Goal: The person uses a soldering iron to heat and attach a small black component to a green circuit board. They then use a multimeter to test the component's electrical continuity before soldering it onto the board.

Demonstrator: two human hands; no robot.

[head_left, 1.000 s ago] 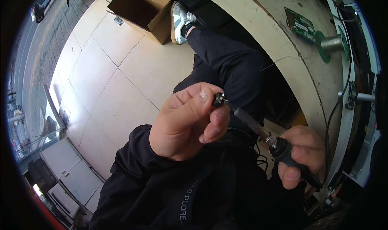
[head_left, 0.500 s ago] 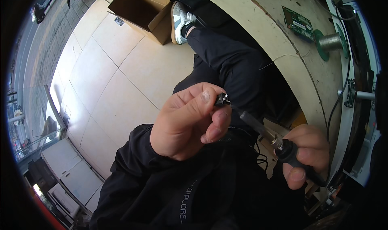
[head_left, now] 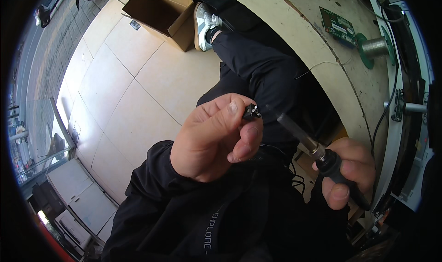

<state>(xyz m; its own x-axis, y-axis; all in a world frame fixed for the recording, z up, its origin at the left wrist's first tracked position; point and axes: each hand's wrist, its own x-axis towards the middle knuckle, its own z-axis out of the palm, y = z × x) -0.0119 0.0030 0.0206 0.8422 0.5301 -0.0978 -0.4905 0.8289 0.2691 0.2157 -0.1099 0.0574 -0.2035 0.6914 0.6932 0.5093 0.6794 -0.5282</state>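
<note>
Between thumb and forefinger, my left hand point(head_left: 214, 135) pinches a small black connector point(head_left: 251, 112) with shiny metal contacts facing right. My fingers cover much of it, so its exact kind is hard to make out. The soldering iron point(head_left: 328, 163) is in my right hand point(head_left: 347, 172), gripped by its black handle. Its metal barrel slants up and left, and the thin tip stands a little apart from the connector's contacts. Both hands are in the air above my lap.
On the bench point(head_left: 338, 85) at the right lie a green circuit board point(head_left: 338, 26) and a solder spool point(head_left: 375, 46), with a thin wire strand trailing left. A black cable point(head_left: 386, 112) runs down the bench's right side. An open cardboard box point(head_left: 177, 25) stands on the tiled floor point(head_left: 133, 101).
The soldering iron's tip has drawn away from the connector, moving slightly up and right with my right hand. My left hand and the connector have barely shifted.
</note>
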